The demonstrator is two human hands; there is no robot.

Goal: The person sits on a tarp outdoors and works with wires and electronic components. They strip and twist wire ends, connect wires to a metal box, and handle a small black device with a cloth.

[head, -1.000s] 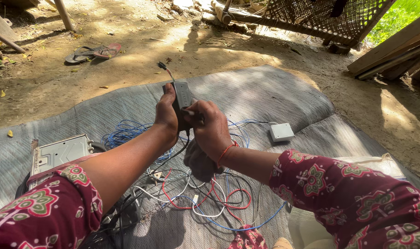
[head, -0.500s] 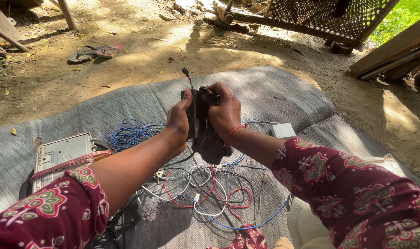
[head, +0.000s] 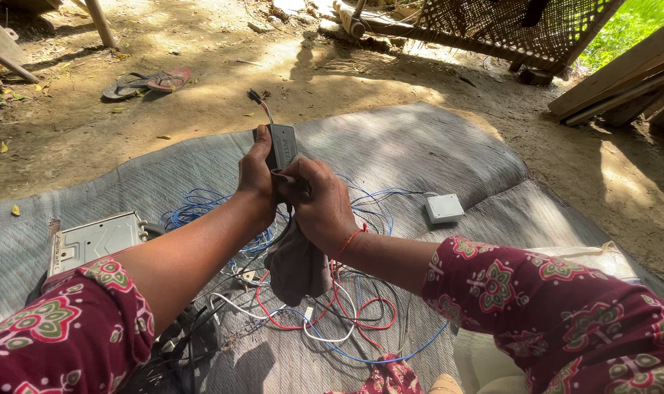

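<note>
At the frame's centre, the left hand [head: 255, 175] is gripping a small grey box [head: 281, 144] with wires sprouting from its top, while the right hand [head: 319, 204] is clamping a dark cloth [head: 297, 266] against it, above tangled wires [head: 324, 314] on the grey mat [head: 419, 146].

- Left hand [head: 255, 179] is reaching forward, forearm extended, fingers closing in a grip
- Right hand [head: 319, 204] is sitting just beside it, fingers curled in a grasp, wrist bending inward
- Both hands are touching, raised in front
</note>
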